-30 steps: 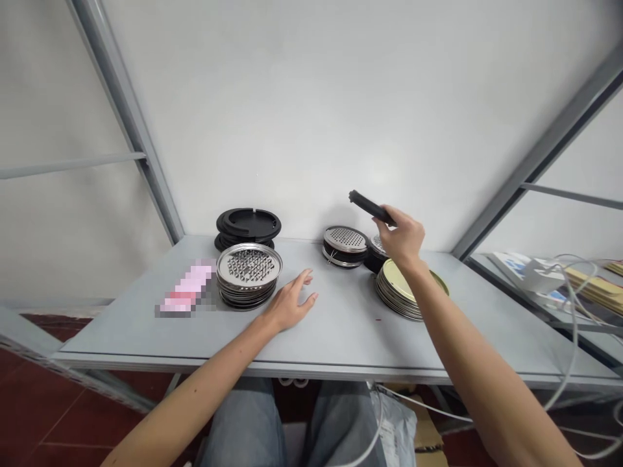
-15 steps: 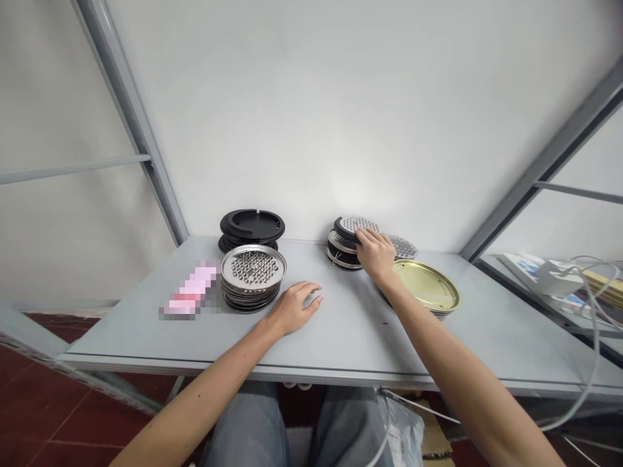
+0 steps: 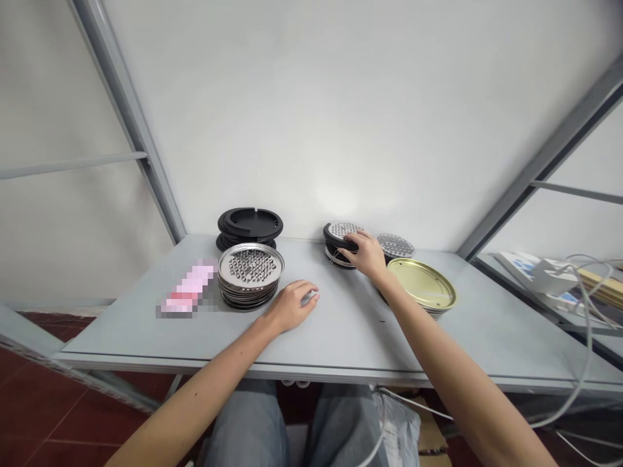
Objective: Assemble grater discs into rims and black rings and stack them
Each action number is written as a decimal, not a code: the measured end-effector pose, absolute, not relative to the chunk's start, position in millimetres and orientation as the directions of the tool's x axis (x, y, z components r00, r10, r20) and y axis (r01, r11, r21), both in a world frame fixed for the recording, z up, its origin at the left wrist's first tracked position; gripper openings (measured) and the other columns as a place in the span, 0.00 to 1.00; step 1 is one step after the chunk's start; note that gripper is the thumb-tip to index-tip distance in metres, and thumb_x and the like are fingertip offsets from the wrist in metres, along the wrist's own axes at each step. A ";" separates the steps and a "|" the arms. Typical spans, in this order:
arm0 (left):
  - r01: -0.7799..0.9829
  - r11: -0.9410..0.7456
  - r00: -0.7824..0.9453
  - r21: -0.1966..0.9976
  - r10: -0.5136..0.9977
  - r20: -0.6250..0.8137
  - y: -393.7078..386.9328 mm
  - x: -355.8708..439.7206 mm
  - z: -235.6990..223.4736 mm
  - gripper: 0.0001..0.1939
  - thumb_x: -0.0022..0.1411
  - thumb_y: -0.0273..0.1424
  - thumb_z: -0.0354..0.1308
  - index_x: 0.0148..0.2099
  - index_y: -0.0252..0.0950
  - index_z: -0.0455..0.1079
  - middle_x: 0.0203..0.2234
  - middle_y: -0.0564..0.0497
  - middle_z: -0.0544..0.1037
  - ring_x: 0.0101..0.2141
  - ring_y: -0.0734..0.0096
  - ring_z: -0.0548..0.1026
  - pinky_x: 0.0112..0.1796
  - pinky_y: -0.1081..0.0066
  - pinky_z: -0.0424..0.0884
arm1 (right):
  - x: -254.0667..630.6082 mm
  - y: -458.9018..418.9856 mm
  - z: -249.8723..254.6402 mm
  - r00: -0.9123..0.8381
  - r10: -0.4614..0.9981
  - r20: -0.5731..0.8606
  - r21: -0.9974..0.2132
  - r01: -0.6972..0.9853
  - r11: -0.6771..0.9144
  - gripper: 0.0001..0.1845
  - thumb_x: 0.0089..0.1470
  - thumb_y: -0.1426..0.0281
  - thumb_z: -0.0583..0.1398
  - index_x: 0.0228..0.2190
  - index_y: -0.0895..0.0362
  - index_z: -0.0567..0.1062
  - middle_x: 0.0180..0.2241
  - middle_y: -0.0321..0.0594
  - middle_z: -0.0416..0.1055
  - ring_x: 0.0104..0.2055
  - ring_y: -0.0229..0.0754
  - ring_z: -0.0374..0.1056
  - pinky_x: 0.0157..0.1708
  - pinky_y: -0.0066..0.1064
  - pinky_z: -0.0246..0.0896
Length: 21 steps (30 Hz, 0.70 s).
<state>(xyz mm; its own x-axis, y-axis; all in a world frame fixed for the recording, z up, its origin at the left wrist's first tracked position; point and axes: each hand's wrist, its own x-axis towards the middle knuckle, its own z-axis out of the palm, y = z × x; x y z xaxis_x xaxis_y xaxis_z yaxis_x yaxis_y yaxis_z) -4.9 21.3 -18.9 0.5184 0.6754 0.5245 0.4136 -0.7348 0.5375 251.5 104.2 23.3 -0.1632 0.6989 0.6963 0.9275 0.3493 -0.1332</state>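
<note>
My right hand (image 3: 366, 254) is at a round grater (image 3: 344, 231) with a perforated metal face and a black rim. Its thumb and fingers are on either side of the near right rim. This grater sits on top of a short stack of similar discs (image 3: 333, 256). Beside it on the right is another group topped by a perforated disc (image 3: 396, 245). My left hand (image 3: 293, 305) rests on the table with fingers a little curled and thumb apart, holding nothing. Just left of it stands a stack of metal grater plates (image 3: 250, 267).
Black ring-shaped holders (image 3: 250, 224) are piled at the back left. A stack of gold-coloured round lids (image 3: 422, 283) stands under my right forearm's far side. A blurred pink item (image 3: 192, 288) lies at left on the grey table (image 3: 335, 344). White cables (image 3: 586, 324) hang at right.
My right hand has brought the black-rimmed grater from above the lids leftward and down onto the back stack. The left hand stays nearly in place, its fingers slightly more curled.
</note>
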 end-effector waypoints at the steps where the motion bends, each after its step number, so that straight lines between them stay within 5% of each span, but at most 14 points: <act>1: 0.414 -0.735 0.520 0.537 0.676 0.522 21.2 -5.1 -18.8 0.09 0.65 0.29 0.51 0.44 0.36 0.70 0.39 0.47 0.77 0.41 0.65 0.74 0.45 0.66 0.70 | 252.2 103.4 23.0 -0.177 0.692 0.700 -0.114 0.929 0.353 0.15 0.52 0.62 0.62 0.41 0.54 0.76 0.43 0.43 0.77 0.50 0.52 0.68 0.48 0.41 0.63; 13: 0.421 -0.732 0.528 0.536 0.678 0.512 20.3 -5.5 -17.8 0.09 0.64 0.28 0.51 0.44 0.36 0.72 0.38 0.47 0.77 0.40 0.65 0.75 0.43 0.67 0.71 | 254.1 101.4 18.6 -0.199 0.588 0.784 0.032 0.959 0.282 0.13 0.61 0.66 0.55 0.43 0.55 0.75 0.46 0.45 0.76 0.48 0.47 0.71 0.46 0.36 0.57; 21: 0.424 -0.729 0.534 0.537 0.680 0.502 20.2 -6.1 -17.4 0.09 0.64 0.27 0.51 0.43 0.35 0.72 0.37 0.47 0.77 0.39 0.66 0.74 0.42 0.68 0.71 | 259.2 113.4 11.0 -0.173 0.609 0.774 -0.060 0.938 0.342 0.13 0.59 0.65 0.57 0.43 0.55 0.76 0.46 0.45 0.76 0.50 0.47 0.70 0.48 0.39 0.59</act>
<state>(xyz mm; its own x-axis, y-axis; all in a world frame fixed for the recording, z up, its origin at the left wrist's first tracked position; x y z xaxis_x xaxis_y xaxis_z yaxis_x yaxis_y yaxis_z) -6.1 20.2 -17.4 0.5345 0.6801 0.5018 0.4241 -0.7294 0.5369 259.2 113.4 11.0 -0.1728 0.6095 0.7737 0.9379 0.3417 -0.0597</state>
